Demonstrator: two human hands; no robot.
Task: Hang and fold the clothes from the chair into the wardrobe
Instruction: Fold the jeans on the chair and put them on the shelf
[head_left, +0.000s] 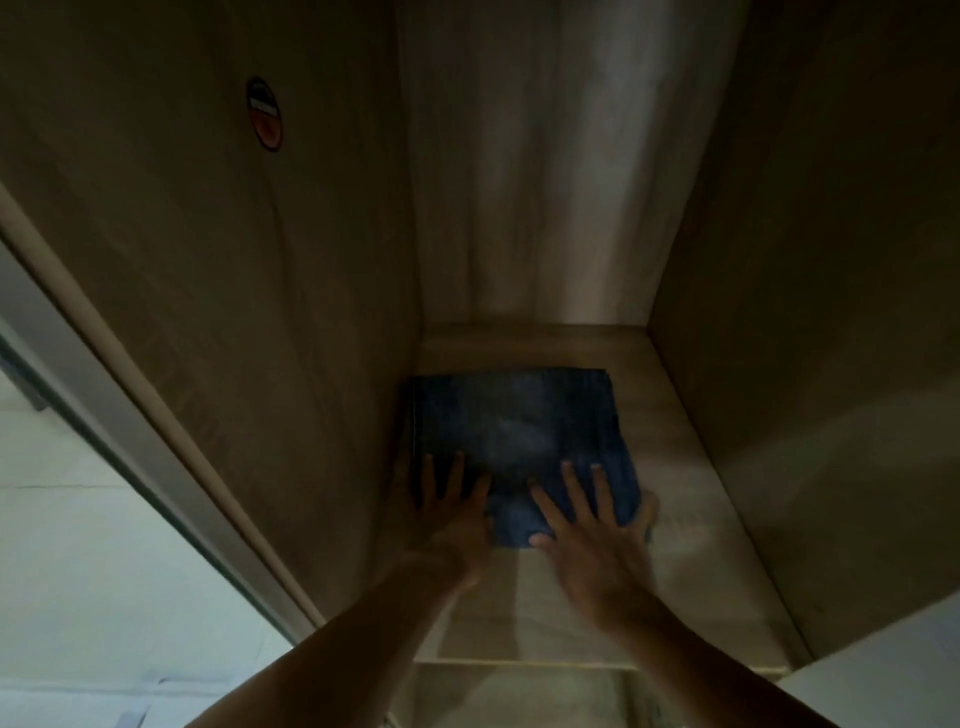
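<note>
- We have 1 folded blue garment (519, 441), denim by the look of it, lying flat on the wardrobe shelf (675, 415), pushed toward the back left corner and close against the left side panel (208, 312).
- Our left hand (452, 514) lies on the garment's near left corner with the fingers spread flat, palm down; it pinches nothing.
- Our right hand (592, 540) lies on the near right part of the cloth, fingers also spread and flat; it is somewhat blurred, so we cannot tell how hard it presses.
- We judge the folding of this 1 piece done and its placing nearly done: only a last smoothing or squaring of the near edge seems left.
- Beside the garment, the right part of the shelf is bare wood, so room remains for more folded items.
- No hanging rail, no hangers and no chair show here, so we cannot tell how many clothes wait or whether anything hangs already.
- A round sticker (265, 114) sits high on the left panel; the open door edge (104, 405) runs along the left.
</note>
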